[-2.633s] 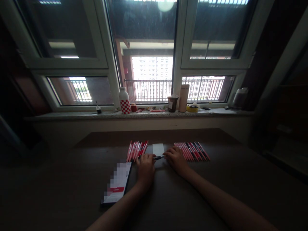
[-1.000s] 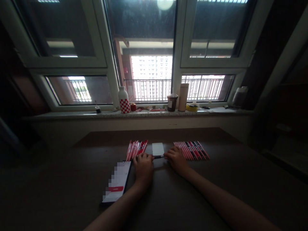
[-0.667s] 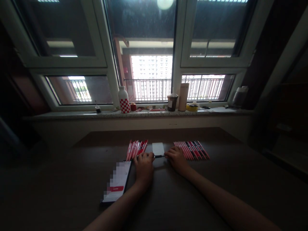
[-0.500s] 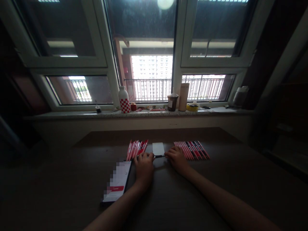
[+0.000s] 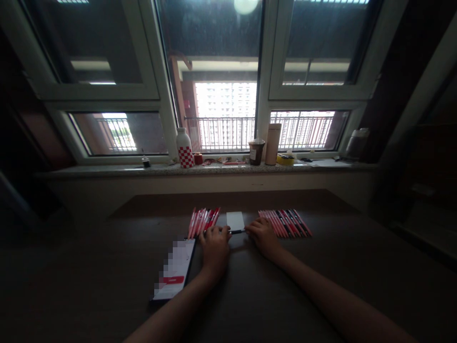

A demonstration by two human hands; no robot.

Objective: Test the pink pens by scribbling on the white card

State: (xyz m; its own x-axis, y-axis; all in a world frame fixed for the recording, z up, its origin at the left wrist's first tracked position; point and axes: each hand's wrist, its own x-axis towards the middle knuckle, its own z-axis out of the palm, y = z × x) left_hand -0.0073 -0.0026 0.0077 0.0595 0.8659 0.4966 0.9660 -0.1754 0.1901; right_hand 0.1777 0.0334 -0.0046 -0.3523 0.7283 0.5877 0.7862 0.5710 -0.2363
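A slim dark pen [image 5: 236, 232] lies crosswise between my hands, just in front of a small white card [image 5: 234, 220]. My left hand [image 5: 215, 240] has its closed fingers on the pen's left end. At the other end, the fingertips of my right hand [image 5: 262, 233] pinch the pen. Beyond my left hand is a bunch of pink and red pens [image 5: 203, 221], lying roughly side by side. A wider row of pink, black and red pens [image 5: 285, 223] lies beside my right hand. My own fingers hide parts of the pen's ends.
On the dark table [image 5: 321, 286], a phone-like device with a lit screen [image 5: 178, 267] lies left of my left forearm. Along the windowsill [image 5: 221, 169] stand a checkered bottle [image 5: 185, 150], a drink cup [image 5: 256, 152], a tan cylinder [image 5: 273, 144] and a yellow roll [image 5: 285, 159].
My left hand has shifted very slightly to the right along the pen. Otherwise the hands, pen rows and card look the same.
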